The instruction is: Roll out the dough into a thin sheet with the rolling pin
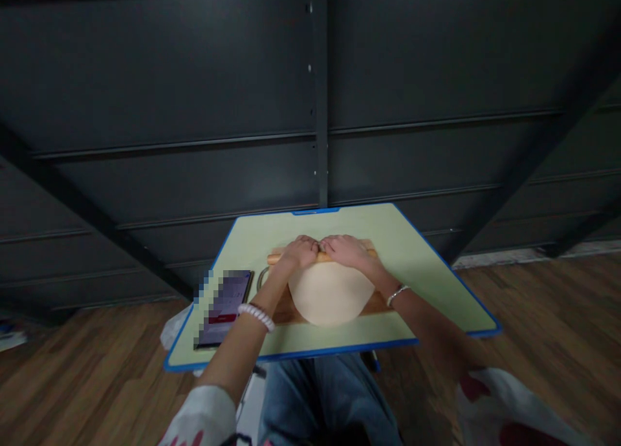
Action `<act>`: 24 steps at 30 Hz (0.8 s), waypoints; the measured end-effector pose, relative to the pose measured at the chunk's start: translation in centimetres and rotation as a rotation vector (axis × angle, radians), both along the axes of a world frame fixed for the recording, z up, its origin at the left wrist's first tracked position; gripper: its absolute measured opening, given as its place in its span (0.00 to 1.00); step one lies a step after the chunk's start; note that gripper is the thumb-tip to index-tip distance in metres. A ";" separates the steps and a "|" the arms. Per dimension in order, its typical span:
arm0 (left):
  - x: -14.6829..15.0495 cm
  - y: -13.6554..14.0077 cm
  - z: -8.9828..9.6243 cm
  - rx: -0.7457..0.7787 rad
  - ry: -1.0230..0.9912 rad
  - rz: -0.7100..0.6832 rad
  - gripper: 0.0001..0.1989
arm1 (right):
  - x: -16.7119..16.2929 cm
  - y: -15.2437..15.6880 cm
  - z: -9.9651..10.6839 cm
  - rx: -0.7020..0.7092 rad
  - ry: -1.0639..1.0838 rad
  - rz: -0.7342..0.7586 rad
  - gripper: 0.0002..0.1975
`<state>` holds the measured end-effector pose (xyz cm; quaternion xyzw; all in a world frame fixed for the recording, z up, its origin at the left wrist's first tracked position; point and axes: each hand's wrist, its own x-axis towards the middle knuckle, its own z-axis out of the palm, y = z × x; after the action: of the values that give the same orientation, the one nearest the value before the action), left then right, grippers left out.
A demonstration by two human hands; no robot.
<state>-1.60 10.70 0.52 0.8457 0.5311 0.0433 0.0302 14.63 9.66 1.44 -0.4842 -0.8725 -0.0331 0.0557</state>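
A wooden rolling pin (274, 259) lies crosswise near the far edge of a wide, thin, pale sheet of dough (332, 296). My left hand (301, 250) rests over the pin's left half, fingers bent across its far side. Beside it, almost touching, my right hand (346, 249) covers the right half in the same way. Under the dough is a brown wooden board (285, 313) with a curved metal handle (262, 278) at its left. The dough's rounded near edge hangs slightly past the board's near side.
All this stands on a small pale-green table (417, 271) with blue edging. A phone (231, 307), partly blurred out, lies at its left. Dark panelled wall (218, 97) rises behind, and wooden flooring (111, 362) surrounds the table. My legs in jeans (325, 394) are beneath the near edge.
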 end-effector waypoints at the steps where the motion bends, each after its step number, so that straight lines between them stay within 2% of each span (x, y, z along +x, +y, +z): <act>1: 0.0 -0.2 0.0 0.006 0.002 -0.002 0.16 | -0.1 -0.3 0.0 0.011 -0.006 -0.008 0.20; 8: 0.0 -2.5 -0.8 0.062 0.018 0.054 0.19 | -0.4 -2.6 -0.8 0.073 0.037 -0.033 0.22; 13: 0.0 -4.9 -0.7 0.102 0.032 0.060 0.21 | -0.1 -4.4 -1.3 0.106 0.073 0.029 0.23; 24: 0.1 -10.6 -0.5 0.240 -0.028 0.034 0.19 | -0.2 -9.8 -0.5 0.134 0.053 -0.048 0.19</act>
<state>-1.52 0.10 -0.03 0.8335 0.5357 0.1189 -0.0646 14.43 -0.12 0.95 -0.5011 -0.8546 -0.0800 0.1100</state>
